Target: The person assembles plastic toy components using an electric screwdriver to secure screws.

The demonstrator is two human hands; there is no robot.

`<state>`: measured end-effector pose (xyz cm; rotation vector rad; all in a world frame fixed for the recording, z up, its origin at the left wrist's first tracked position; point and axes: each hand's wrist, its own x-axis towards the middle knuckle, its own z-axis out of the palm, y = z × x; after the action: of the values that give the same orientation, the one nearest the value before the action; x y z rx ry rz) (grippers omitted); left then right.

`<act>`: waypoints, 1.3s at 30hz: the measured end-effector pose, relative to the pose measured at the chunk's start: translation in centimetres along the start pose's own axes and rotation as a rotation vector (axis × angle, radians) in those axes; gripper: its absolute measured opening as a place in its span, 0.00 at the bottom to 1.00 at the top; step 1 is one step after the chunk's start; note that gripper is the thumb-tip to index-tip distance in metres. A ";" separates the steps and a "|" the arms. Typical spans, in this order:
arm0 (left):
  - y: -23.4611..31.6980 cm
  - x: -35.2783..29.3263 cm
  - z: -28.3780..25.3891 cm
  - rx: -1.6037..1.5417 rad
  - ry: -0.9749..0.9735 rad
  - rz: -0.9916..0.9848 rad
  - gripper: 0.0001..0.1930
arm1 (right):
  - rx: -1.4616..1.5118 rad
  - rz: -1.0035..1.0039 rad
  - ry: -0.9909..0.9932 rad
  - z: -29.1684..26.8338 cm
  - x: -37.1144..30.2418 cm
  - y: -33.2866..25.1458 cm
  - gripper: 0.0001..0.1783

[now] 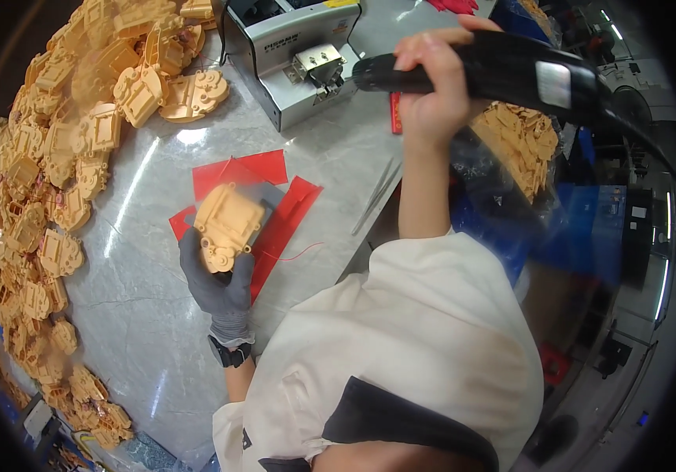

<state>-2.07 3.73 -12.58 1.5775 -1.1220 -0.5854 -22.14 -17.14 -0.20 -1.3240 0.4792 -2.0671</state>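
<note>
My left hand (213, 275), in a grey glove, grips a yellow plastic housing (230, 220) by its lower edge, its open side facing up. Under the housing, red strips (287, 228) and a dark block, mostly covered, lie on the table. My bare right hand (436, 86) is wrapped round a black corded electric screwdriver (503, 71), held almost level. Its narrow front end points left, close to the metal outlet of a silver and black screw feeder (294, 79). Whether the tip touches the outlet cannot be made out.
A big heap of yellow housings (47, 189) fills the table's left side. Tweezers (373, 197) lie by the right edge of the grey table (141, 307). Right of it, a bag holds more yellow parts (519, 141). The screwdriver's cord (652, 149) trails off to the right.
</note>
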 end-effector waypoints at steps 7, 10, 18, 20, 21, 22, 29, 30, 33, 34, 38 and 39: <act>-0.5 0.0 0.0 0.024 0.002 0.010 0.38 | 0.001 0.115 0.041 2.1 -0.3 0.6 0.17; -0.6 0.0 -0.2 0.057 0.009 0.034 0.37 | -0.128 0.172 0.034 3.3 0.1 1.3 0.16; -0.5 0.0 -0.1 0.145 0.017 0.053 0.38 | -0.291 0.296 -0.114 4.4 1.6 1.4 0.11; -0.5 0.0 -0.1 0.128 0.023 0.060 0.39 | -0.291 0.284 -0.126 4.3 1.6 1.6 0.11; -0.4 0.0 -0.1 0.160 0.023 0.076 0.39 | -0.291 0.275 -0.134 4.1 1.4 1.6 0.11; -0.3 0.0 -0.2 0.193 0.024 0.090 0.39 | -0.291 0.278 -0.143 3.9 1.2 1.5 0.11; -0.4 0.4 -0.6 0.084 0.058 0.159 0.39 | 0.287 0.416 -0.322 3.6 -4.5 -4.1 0.22; 0.9 0.8 -0.5 0.080 0.023 0.148 0.40 | 0.366 0.371 -0.499 3.8 -5.3 -5.8 0.25; 0.5 1.0 -1.1 0.198 0.052 0.150 0.43 | 0.443 0.436 -0.768 6.2 -8.3 -6.4 0.27; 0.2 1.0 -1.3 0.220 0.048 0.206 0.44 | 0.423 0.489 -0.849 6.8 -8.9 -6.4 0.29; -0.2 0.6 -1.5 0.250 0.030 0.265 0.44 | 0.390 0.547 -0.921 7.7 -10.3 -5.6 0.29; -0.3 0.5 -1.6 0.246 0.048 0.248 0.44 | 0.384 0.538 -0.913 7.9 -10.4 -5.5 0.29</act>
<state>-0.41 4.01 -12.24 1.6169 -1.3683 -0.2508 -13.66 -5.84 -0.51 -1.5088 0.0068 -0.9104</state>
